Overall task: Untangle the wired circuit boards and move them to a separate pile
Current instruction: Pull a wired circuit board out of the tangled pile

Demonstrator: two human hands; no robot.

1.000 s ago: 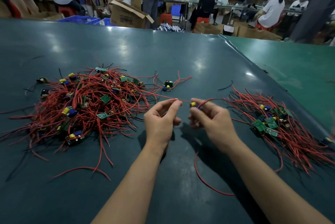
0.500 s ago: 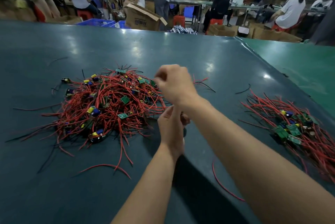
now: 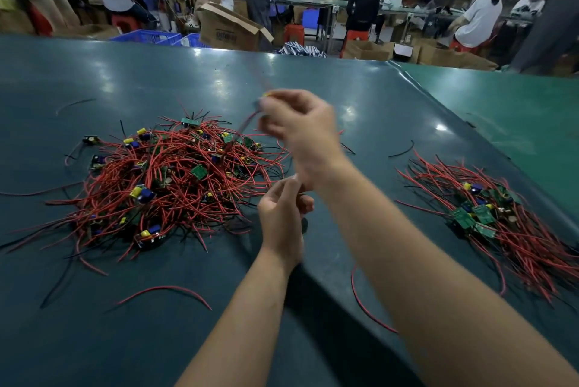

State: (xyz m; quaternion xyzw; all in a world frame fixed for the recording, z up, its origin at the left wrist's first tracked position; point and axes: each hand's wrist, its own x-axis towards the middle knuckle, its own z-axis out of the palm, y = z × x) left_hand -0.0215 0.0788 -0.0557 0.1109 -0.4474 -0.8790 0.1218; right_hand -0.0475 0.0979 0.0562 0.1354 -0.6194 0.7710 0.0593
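One wide-angle camera sits on the person's head and looks forward and down across a dark green table (image 3: 94,339). Both forearms reach in from the bottom edge, close to the lens. The table fills most of the view. Across the top edge, farther off, shows a workshop with seated and standing people.

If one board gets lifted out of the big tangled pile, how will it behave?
Likely floppy: the tangled pile is thin, curved red leads. Probably snags, since wires cross densely. Boards look small, so probably light; the right hand pinches one up alone.
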